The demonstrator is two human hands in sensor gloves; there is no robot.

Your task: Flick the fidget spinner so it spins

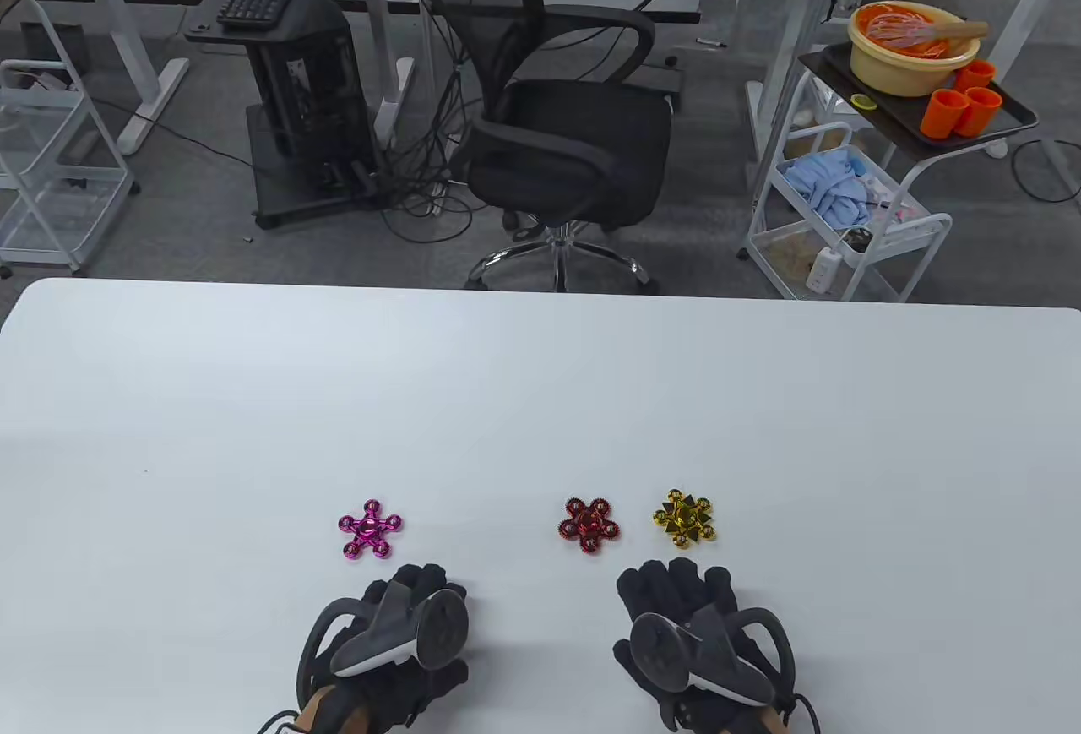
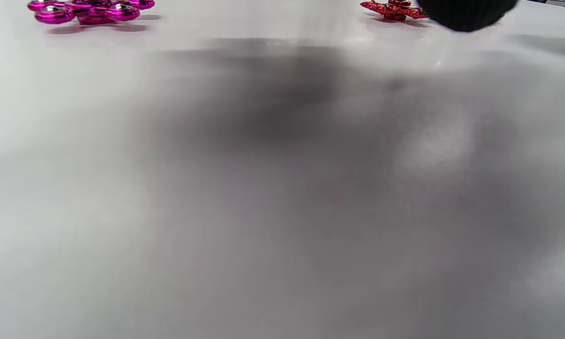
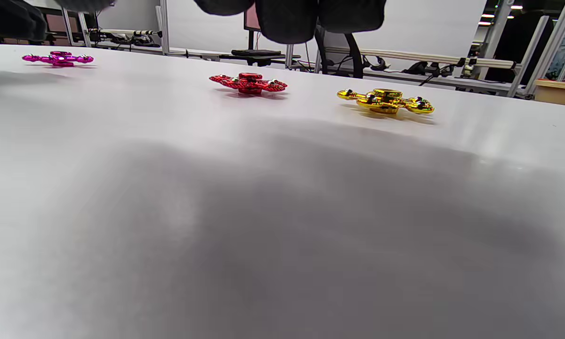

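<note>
Three fidget spinners lie flat on the white table (image 1: 540, 396). A magenta spinner (image 1: 369, 528) is at the left, a red spinner (image 1: 589, 524) in the middle, a gold spinner (image 1: 684, 518) to its right. My left hand (image 1: 414, 599) rests near the table's front edge, just below and right of the magenta spinner (image 2: 89, 10), holding nothing. My right hand (image 1: 676, 590) rests below the red (image 3: 248, 83) and gold (image 3: 386, 100) spinners, empty, fingers pointing toward them. Neither hand touches a spinner. One fingertip (image 2: 466, 14) shows in the left wrist view, near the red spinner (image 2: 393, 9).
Beyond the table's far edge stand a black office chair (image 1: 566, 134), a computer cart with a keyboard (image 1: 287, 67) and a white trolley (image 1: 853, 219) with a mixing bowl (image 1: 912, 46) and orange cups (image 1: 963, 105).
</note>
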